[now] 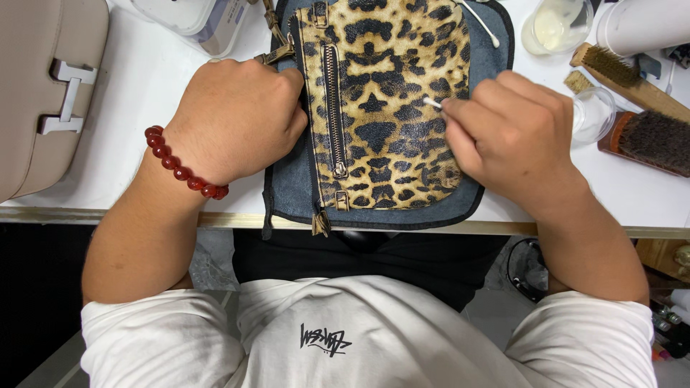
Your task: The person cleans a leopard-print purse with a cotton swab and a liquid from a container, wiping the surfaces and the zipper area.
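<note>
— Leopard-print leather filled the centre of the frame: what was it, and where did it lie?

— It was a leopard-print pouch [384, 108] with a metal zip [333, 108] running top to bottom, lying flat on a dark blue-grey cloth [291, 183] on a white worktable [144, 79], near the table's front edge and just ahead of the person's white T-shirt [359, 338].

— What were the hands doing?

— At nine o'clock from the pouch, the left hand [237, 118] was curled into a loose fist, its fingers folded down against the pouch's left edge beside the zip; whether anything was held inside the fist could not be told. A red bead bracelet [180, 167] circled that wrist. At three o'clock, the right hand [514, 133] had its fingers pinched tight around a cotton swab [433, 103], whose white tip touched the spotted leather.

— And around them?

— A beige handbag [50, 93] with a pale metal clasp sat at nine o'clock, well apart from the pouch. At two o'clock stood a small clear cup [557, 25] of pale liquid, and beside it two wooden brushes [636, 86] and a small clear glass [593, 115]. A second swab [480, 23] lay on the cloth at one o'clock.
</note>
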